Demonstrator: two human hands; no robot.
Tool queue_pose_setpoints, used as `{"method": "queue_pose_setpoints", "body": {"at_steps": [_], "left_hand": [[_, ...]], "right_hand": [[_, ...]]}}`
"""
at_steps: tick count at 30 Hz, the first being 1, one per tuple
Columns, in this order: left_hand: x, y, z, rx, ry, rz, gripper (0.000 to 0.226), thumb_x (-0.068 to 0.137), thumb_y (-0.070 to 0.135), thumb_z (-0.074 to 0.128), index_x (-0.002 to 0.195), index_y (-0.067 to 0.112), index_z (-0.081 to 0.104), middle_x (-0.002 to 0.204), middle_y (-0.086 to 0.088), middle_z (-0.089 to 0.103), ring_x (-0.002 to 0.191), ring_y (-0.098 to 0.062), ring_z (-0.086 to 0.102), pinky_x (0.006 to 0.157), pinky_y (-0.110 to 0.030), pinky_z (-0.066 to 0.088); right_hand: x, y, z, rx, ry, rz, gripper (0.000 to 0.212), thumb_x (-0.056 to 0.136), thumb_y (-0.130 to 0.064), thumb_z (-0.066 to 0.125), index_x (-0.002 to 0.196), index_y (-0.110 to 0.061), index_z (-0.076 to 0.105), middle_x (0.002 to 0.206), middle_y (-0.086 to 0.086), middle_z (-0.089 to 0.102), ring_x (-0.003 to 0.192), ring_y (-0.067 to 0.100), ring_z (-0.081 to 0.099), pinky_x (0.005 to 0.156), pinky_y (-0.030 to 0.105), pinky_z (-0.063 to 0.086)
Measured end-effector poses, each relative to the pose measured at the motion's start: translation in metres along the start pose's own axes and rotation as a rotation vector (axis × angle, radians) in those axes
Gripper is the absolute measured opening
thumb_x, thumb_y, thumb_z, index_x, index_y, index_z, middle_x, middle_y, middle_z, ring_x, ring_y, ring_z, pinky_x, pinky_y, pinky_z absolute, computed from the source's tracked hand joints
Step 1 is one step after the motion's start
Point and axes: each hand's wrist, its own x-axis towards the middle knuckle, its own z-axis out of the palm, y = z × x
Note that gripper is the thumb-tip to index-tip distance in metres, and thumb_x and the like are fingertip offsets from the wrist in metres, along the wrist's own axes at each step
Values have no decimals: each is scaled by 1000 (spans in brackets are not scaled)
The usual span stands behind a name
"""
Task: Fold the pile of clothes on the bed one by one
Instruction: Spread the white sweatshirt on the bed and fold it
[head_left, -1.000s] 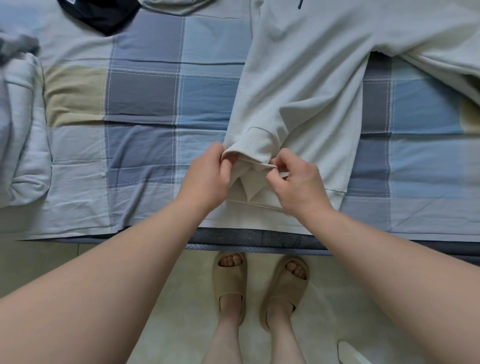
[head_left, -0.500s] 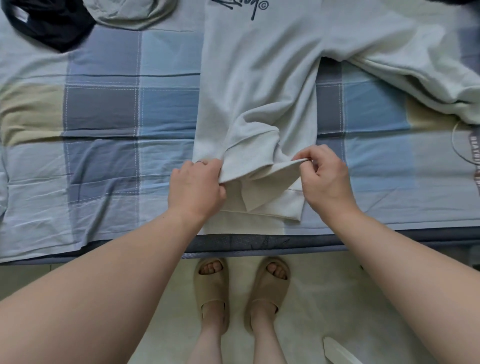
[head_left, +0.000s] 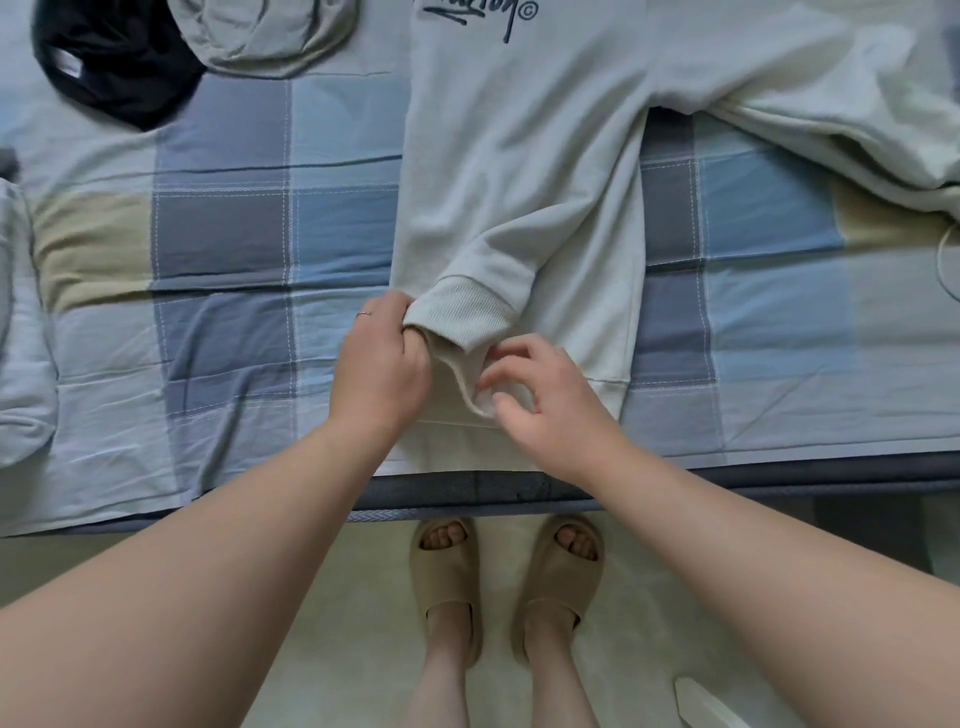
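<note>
On the bed (head_left: 218, 338), left hand (head_left: 382, 369) grips the cuff (head_left: 462, 312), fingers hidden; right hand (head_left: 550, 400) pinches it.

Your left hand (head_left: 382, 374) grips the ribbed cuff (head_left: 462, 312) of a pale sweatshirt (head_left: 519, 156) spread on the checked bed (head_left: 223, 234); your right hand (head_left: 550, 400) appears to pinch the sweatshirt just below.

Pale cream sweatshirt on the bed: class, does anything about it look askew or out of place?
On the pale cream sweatshirt, the outstretched sleeve sprawls rumpled across the checked bedsheet, unfolded, and the hem is bunched beneath the ribbed cuff.
</note>
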Motion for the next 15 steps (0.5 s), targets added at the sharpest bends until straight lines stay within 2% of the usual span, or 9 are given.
{"method": "queue_pose_setpoints", "body": {"at_steps": [2, 3, 5, 7, 8, 10, 12, 14, 15], "left_hand": [[-1, -2, -12, 59, 68, 32, 44, 84, 0, 41, 123, 12, 57, 126, -8, 54, 111, -31, 50, 89, -40, 41], [-3, -1, -17, 103, 89, 114, 51, 80, 1, 42, 127, 13, 57, 131, -9, 52, 113, -33, 49, 94, -43, 41], [-5, 1, -20, 181, 49, 323, 50, 76, 11, 45, 123, 15, 62, 131, -6, 54, 110, -34, 51, 92, -44, 43], [-1, -1, -15, 319, -101, 395, 36, 84, 27, 54, 118, 20, 65, 129, 0, 57, 109, -31, 54, 89, -42, 43], [2, -4, -10, 408, -193, 363, 34, 88, 38, 59, 119, 23, 63, 130, 2, 57, 111, -29, 55, 89, -42, 42], [9, -12, -1, 518, -305, 227, 44, 89, 49, 65, 126, 26, 55, 131, 1, 53, 115, -27, 55, 91, -41, 39], [14, -16, 7, 482, -273, 133, 44, 91, 45, 67, 125, 23, 51, 127, -3, 54, 112, -29, 57, 89, -41, 40], [22, -17, 11, 445, -216, 105, 26, 95, 37, 63, 113, 20, 56, 116, -4, 57, 107, -31, 57, 88, -42, 42], [24, -17, 12, 408, -202, 90, 17, 96, 33, 60, 105, 18, 57, 111, -5, 57, 104, -32, 57, 88, -43, 43]], "right_hand": [[7, -1, 6, 76, 153, 84, 37, 85, -9, 53, 118, -19, 62, 128, -5, 47, 121, 15, 47, 106, 29, 36], [11, -1, 10, 107, 155, 154, 45, 85, -6, 50, 128, -19, 56, 134, -4, 44, 125, 14, 46, 108, 28, 36], [19, -2, 17, 244, 28, 301, 54, 90, -1, 44, 141, -18, 48, 138, -4, 47, 130, 12, 47, 112, 28, 36], [22, 0, 23, 383, -71, 355, 59, 90, 9, 38, 143, -15, 48, 126, -8, 55, 124, 5, 53, 110, 22, 38], [22, 2, 24, 406, -83, 367, 62, 89, 13, 35, 143, -15, 49, 122, -11, 56, 118, -3, 54, 104, 13, 38], [20, 7, 22, 414, -103, 392, 66, 87, 17, 30, 139, -18, 50, 121, -13, 56, 107, -20, 52, 93, 1, 37], [18, 12, 21, 369, -136, 386, 67, 86, 17, 30, 140, -17, 50, 126, -12, 56, 103, -29, 49, 89, -4, 35], [18, 11, 19, 306, -154, 357, 67, 86, 13, 34, 145, -17, 48, 133, -10, 56, 109, -25, 49, 96, -2, 33], [17, 11, 18, 265, -146, 335, 67, 87, 10, 36, 146, -18, 47, 139, -9, 56, 118, -16, 49, 104, 3, 33]]}}
